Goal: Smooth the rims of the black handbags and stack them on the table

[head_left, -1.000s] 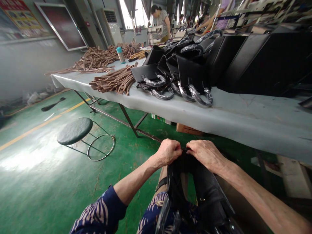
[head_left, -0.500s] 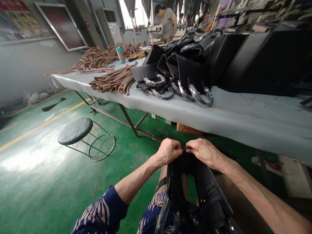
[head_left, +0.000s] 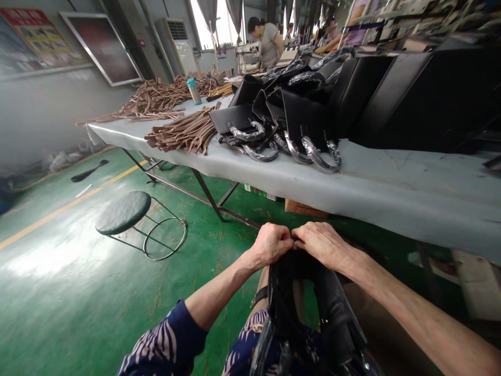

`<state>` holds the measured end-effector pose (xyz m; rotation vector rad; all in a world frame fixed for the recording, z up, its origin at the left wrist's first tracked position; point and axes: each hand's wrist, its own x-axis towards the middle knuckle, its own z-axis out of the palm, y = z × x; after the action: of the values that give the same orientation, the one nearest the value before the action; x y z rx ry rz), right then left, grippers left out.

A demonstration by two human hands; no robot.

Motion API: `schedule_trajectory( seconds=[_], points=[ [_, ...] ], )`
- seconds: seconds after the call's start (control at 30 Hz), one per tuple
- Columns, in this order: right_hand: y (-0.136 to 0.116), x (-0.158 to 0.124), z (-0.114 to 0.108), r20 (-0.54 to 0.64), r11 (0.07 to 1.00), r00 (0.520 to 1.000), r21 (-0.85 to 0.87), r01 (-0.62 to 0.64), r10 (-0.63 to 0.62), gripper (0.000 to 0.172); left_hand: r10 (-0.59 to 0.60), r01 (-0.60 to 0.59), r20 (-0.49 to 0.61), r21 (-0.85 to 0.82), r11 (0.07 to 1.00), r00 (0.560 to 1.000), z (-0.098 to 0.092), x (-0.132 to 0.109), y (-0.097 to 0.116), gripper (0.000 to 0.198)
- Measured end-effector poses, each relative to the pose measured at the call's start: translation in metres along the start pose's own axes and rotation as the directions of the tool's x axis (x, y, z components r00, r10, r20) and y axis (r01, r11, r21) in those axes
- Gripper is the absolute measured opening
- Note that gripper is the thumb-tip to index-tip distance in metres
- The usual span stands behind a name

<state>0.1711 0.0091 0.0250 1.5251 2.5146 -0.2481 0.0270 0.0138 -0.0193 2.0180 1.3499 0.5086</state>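
A black handbag (head_left: 336, 308) rests on my lap, its far edge raised toward the table. My left hand (head_left: 273, 243) pinches that edge with the fingers curled in. Close against it, my right hand (head_left: 321, 243) grips the same edge, its fingertips nearly touching the left ones. The exact spot between the fingertips is hidden. Clear plastic wrap shows on the bag's near parts at the bottom of the view. Black bags with plastic-wrapped handles (head_left: 319, 156) lie on the table in front of me.
The long table (head_left: 376, 183) has a grey cover. Bundles of brown straps (head_left: 183, 130) and a steel bottle with a teal lid (head_left: 193, 91) lie on it. A round stool (head_left: 123, 213) stands on the green floor at left. A person in stripes (head_left: 270, 44) is beyond the table.
My right hand has shifted slightly left, closing the small gap to my left hand. The left hand stays nearly in place on the bag's edge. The person beyond has leaned down.
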Motion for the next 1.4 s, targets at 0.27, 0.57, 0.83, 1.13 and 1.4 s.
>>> schedule_trajectory(
  seconds=[0.27,0.57,0.83,1.13,1.4],
  points=[
    [0.009,0.002,0.007,0.029,1.000,0.999,0.025,0.015,-0.016,0.024,0.037,-0.012,0.078,-0.299,0.954,0.996,-0.018,-0.012,0.001,0.018],
    [0.029,-0.002,0.009,-0.008,0.991,0.994,0.080,-0.107,0.108,0.025,-0.297,0.312,0.095,-0.352,0.883,0.950,0.000,-0.090,0.013,0.088],
    [0.033,-0.010,-0.038,-0.088,0.985,0.985,0.098,-0.143,0.152,0.028,-0.030,0.139,0.215,-0.514,0.847,0.976,-0.065,-0.029,-0.017,0.061],
    [-0.006,-0.061,0.001,0.041,0.929,0.977,0.304,-0.211,0.208,0.030,0.051,0.298,0.642,-0.423,0.856,0.765,-0.085,-0.025,-0.050,0.045],
    [-0.009,-0.068,0.007,0.086,0.934,0.964,0.240,-0.266,0.253,0.030,0.184,-0.189,0.154,0.019,0.982,0.971,-0.059,-0.051,-0.028,0.049]
  ],
)
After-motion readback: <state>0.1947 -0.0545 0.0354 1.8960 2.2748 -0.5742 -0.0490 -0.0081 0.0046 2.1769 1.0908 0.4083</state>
